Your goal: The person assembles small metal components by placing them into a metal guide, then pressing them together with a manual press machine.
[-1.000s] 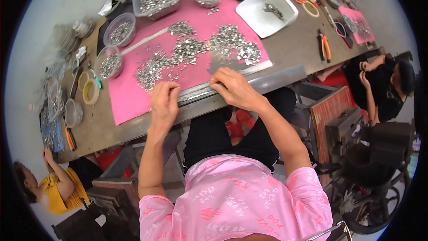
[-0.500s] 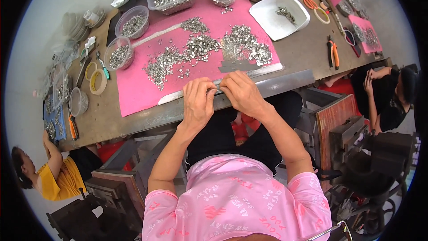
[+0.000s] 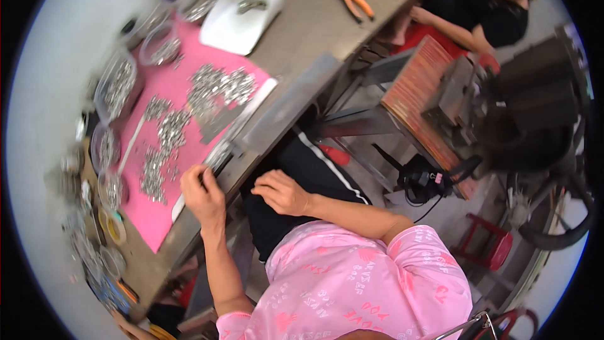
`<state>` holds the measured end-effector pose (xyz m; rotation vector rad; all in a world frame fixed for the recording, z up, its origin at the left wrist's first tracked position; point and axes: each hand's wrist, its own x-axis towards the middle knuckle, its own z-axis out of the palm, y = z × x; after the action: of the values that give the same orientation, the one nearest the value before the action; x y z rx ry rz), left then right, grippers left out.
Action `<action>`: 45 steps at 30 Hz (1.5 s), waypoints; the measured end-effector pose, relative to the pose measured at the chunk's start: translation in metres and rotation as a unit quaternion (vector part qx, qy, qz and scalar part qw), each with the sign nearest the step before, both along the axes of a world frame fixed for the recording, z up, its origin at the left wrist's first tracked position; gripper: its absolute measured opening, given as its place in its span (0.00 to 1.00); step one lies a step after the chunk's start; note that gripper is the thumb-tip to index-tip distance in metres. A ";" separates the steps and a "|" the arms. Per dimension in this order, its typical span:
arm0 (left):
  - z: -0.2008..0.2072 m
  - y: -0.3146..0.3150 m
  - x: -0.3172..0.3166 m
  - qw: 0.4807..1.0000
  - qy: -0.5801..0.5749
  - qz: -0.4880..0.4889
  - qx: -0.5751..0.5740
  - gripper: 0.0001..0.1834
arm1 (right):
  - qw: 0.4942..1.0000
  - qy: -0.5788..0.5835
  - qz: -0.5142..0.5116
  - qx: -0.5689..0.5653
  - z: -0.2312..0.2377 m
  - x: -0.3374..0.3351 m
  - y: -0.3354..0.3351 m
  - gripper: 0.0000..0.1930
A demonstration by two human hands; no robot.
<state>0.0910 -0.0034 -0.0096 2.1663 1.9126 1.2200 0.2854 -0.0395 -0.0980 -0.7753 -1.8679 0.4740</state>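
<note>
— Where do we find the two hands?

— We see them apart. The left hand (image 3: pixel 203 196) is at the near edge of the pink sheet (image 3: pixel 148 223), fingers curled; the right hand (image 3: pixel 281 192) is over the dark trousers (image 3: pixel 308 170), fingers bent. We cannot tell whether either grips anything.

— What do we see nearest them?

— One silvery strip (image 3: pixel 220 153), just beyond the left hand along the sheet's near edge, and farther on, one flat grey plate (image 3: pixel 223 123).

— Can we count the small metal pieces (image 3: pixel 171 130)?

— No, there are too many; they lie on the sheet in loose heaps that run together.

— And the containers?

— Along the sheet's left side we count four clear ones: one rectangular tub (image 3: pixel 134 96) and three round tubs (image 3: pixel 155 36), all with silvery pieces inside. On the far side we have one white tray (image 3: pixel 229 22), with a small cluster of darker pieces (image 3: pixel 251 5) in it.

— Beyond those?

— To the right of the tray, one pair of orange-handled pliers (image 3: pixel 355 5) lies on the table (image 3: pixel 302 31). At the far right we see one person in black (image 3: pixel 505 28), seated.
</note>
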 end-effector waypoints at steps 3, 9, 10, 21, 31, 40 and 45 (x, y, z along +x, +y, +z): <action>-0.005 -0.002 -0.004 1.000 0.004 -0.001 0.007 0.03 | 0.992 -0.041 0.008 -0.120 -0.065 0.007 -0.006 0.09; -0.005 -0.001 -0.010 1.000 -0.001 -0.002 -0.021 0.04 | 0.977 -0.028 0.024 -0.212 -0.079 0.011 0.009 0.06; -0.006 -0.001 -0.011 1.000 -0.002 0.002 -0.026 0.04 | 0.974 -0.018 0.031 -0.223 -0.078 0.011 0.008 0.06; -0.004 -0.001 -0.010 0.998 0.065 -0.017 0.008 0.04 | 0.958 -0.031 0.076 -0.275 -0.075 0.011 0.009 0.07; -0.002 0.002 -0.004 1.000 0.025 -0.012 0.005 0.04 | 0.960 -0.175 0.035 -0.217 -0.076 0.036 0.002 0.08; 0.004 0.000 0.004 0.999 0.016 -0.018 0.041 0.05 | 0.811 -0.430 0.149 -0.368 -0.098 0.059 -0.037 0.08; 0.000 -0.001 0.004 0.998 0.014 -0.017 0.053 0.06 | 0.805 -0.428 0.131 -0.389 -0.112 0.055 -0.038 0.08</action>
<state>0.0952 -0.0040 -0.0092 2.2685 1.8537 1.3221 0.3409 -0.0770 -0.2102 -1.4466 -2.6607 1.2826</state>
